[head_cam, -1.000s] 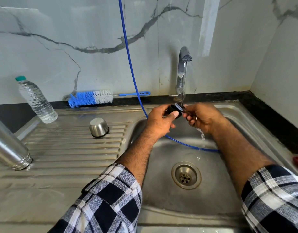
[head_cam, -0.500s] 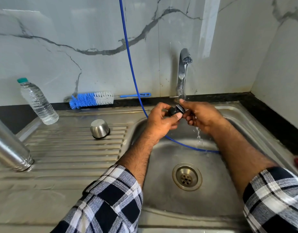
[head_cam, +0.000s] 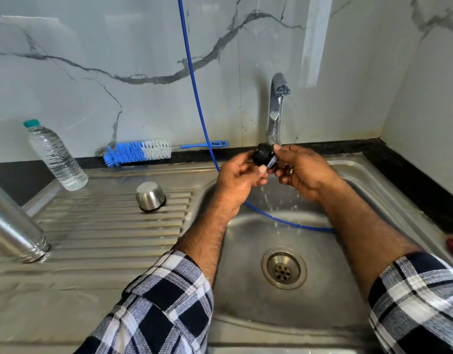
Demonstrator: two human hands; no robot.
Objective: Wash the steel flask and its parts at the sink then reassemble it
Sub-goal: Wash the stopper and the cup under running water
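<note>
Under running tap (head_cam: pixel 278 103), round black stopper (head_cam: pixel 262 153)

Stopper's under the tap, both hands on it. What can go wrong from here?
1. The black stopper is wet and pinched only at fingertips by the left hand and right hand; it could slip into the sink basin toward the drain.
2. Water splashes off the hands, so spray may reach the counter.
3. The flask body leans mouth-down on the ribbed drainboard; a bump might slide it.
</note>
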